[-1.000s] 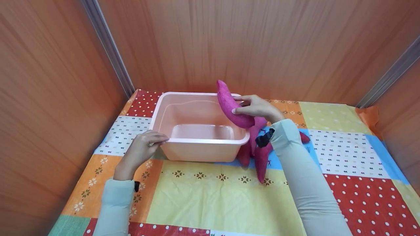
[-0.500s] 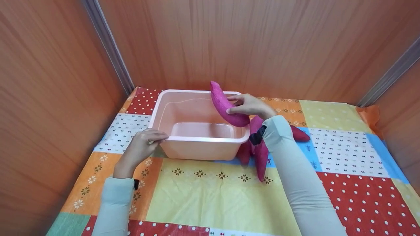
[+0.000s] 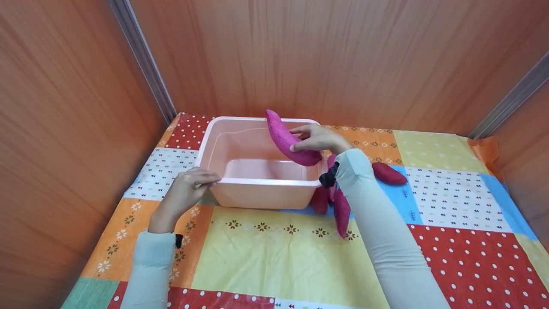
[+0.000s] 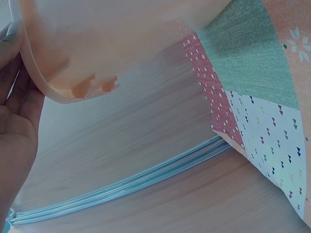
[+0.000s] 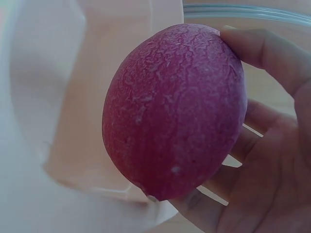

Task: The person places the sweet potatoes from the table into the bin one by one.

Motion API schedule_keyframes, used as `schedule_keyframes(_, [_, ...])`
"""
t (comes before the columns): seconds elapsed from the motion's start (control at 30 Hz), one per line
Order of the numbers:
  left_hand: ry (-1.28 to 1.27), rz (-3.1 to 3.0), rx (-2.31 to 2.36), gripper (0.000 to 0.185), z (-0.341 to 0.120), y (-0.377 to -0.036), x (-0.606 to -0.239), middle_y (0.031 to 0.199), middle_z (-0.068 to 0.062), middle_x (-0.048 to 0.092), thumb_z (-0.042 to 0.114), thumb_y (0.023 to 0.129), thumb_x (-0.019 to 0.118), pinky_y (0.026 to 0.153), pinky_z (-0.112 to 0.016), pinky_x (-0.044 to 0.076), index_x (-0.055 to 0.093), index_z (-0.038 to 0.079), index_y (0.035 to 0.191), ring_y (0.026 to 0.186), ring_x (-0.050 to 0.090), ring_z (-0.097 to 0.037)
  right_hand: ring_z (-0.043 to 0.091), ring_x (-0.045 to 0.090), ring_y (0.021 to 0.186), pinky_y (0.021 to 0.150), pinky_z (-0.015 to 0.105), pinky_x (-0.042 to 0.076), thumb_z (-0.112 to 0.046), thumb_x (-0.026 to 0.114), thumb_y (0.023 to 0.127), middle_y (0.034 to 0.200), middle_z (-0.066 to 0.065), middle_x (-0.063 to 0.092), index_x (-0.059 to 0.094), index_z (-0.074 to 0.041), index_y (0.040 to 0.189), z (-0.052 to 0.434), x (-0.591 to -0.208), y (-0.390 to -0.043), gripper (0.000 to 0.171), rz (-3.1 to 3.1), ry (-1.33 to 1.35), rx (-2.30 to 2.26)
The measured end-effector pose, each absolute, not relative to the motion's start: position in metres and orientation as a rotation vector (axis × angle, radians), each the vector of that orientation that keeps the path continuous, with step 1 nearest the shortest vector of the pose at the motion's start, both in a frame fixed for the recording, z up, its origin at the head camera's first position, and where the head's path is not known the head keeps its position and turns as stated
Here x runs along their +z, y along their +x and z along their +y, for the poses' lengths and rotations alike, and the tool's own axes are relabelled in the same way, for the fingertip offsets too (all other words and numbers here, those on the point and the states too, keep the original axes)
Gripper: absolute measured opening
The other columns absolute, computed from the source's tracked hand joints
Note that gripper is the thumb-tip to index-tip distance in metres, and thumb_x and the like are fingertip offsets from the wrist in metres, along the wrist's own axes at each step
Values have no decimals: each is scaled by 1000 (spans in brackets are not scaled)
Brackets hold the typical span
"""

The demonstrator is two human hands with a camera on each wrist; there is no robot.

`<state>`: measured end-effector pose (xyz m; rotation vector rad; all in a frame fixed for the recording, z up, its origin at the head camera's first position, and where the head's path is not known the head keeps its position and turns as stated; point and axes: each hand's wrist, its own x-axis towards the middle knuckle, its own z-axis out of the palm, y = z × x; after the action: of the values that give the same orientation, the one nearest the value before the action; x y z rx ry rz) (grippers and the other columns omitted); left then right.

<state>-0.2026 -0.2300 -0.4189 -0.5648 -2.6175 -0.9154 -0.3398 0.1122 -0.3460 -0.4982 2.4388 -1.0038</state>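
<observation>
My right hand grips a large magenta sweet potato over the right part of a pale pink plastic basin. Its thin end points up toward the back rim, and the thick end is low by the right rim. In the right wrist view the thumb and fingers curl round the sweet potato, with the basin behind it. At the basin's near left corner my left hand pinches the rim. The left wrist view shows that hand at the basin's edge. The basin's visible floor is bare.
Right of the basin lie several more sweet potatoes, partly hidden by the right wrist. A darker red sweet potato lies apart, beyond the right forearm. A patchwork cloth covers the table. Wood-grain panels enclose the back and sides.
My right hand has carried the sweet potato leftward, farther over the basin. The darker red sweet potato has come into fuller view behind the forearm. My left hand stays at the rim.
</observation>
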Motion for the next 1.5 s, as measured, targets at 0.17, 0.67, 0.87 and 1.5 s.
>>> schedule_keyframes(0.17, [-554,-2622,-927,23,-231,-201,-419,106,-10,73,-3,83,70,89,-40,57,75,6,103,106,66,-27,29,52,117,97,43,54,-26,78,79,131,11,55,47,-19,142,105,-349,-342,70,2439,-490,-983])
schedule_keyframes(0.67, [-600,-2586,-884,22,-228,-201,-419,101,-9,74,-5,82,70,87,-38,58,77,7,100,101,67,-25,28,55,114,98,42,53,-22,77,80,130,11,58,51,-16,139,94,-354,-344,65,2417,-537,-896])
schedule_keyframes(0.87, [-564,-2614,-925,24,-226,-198,-419,103,-8,74,-4,82,71,89,-39,57,76,8,102,103,67,-25,28,53,115,97,43,54,-17,78,78,129,10,58,53,-16,137,96,-354,-344,64,2381,-521,-876])
schedule_keyframes(1.5, [-560,-2621,-945,24,-226,-198,-421,106,-9,73,-3,82,71,91,-41,56,75,7,104,106,66,-26,28,54,115,97,41,54,-17,77,80,129,10,59,55,-15,136,97,-359,-346,61,2318,-539,-779])
